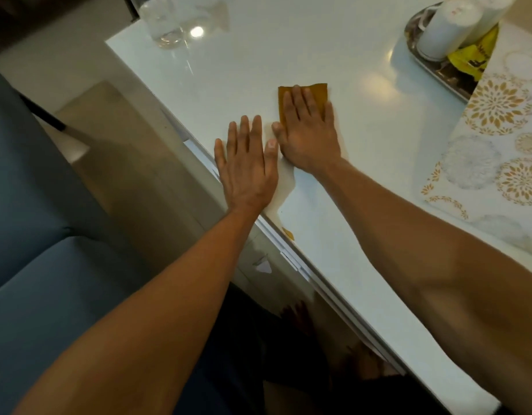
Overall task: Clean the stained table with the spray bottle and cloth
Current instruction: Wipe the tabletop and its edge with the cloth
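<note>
Item: right hand (308,136), fingers (300,100) straight and close together, pressed flat on the cloth (318,92). Nothing is curled or pinched; palm pressure alone holds the cloth.

Item: cloth, mustard-brown, folded, lying on the white bench (363,163) about mid-width, mostly hidden under the right hand, with its far edge and corners showing beyond the fingertips.

Item: left hand (246,166), fingers (243,133) straight and slightly spread, flat on the bench just beside the right hand, thumbs nearly touching, near the bench's left edge. It carries nothing.

Item: spray bottle. Not identifiable in this view; location cannot be told.

Risks, as judged:
- With no grip on the cloth, a quick stroke may let the hand slide off, or bunch the fold so little fabric meets the surface.
- A small brownish mark (288,233) sits at the near bench edge under the right forearm; strokes kept to the middle may miss it.
- A long sweep to the far right could reach the patterned runner (498,151) or the metal tray (438,70) with its white containers (447,28); a sweep to the far left corner could knock the clear glass (162,22).

Pose: both forearms extended forward and roughly parallel, wrists low, palms down, the right reaching further.
</note>
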